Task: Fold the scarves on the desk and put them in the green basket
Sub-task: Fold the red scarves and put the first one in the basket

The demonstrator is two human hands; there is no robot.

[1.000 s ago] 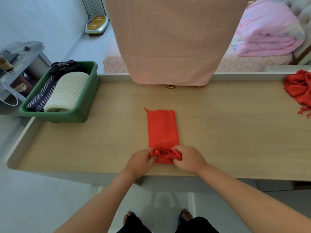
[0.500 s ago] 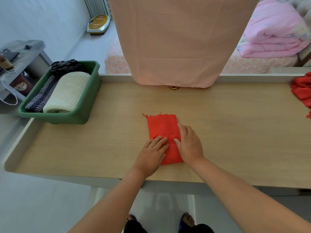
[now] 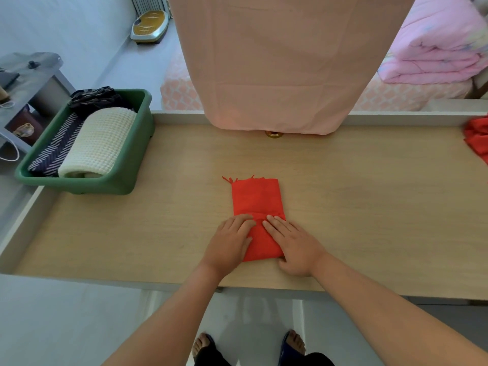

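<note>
While the person stands at the near edge of the worktop, the left hand and right hand lie flat on the near end of a folded red scarf. Each grip is wide, fingers straight, pressing rather than clutching. The fringed far end lies near the middle of the worktop. Farther off on the left sits the green basket, holding a cream roll, a striped scarf and a dark scarf. At the far right edge lies a bunched red scarf.
</note>
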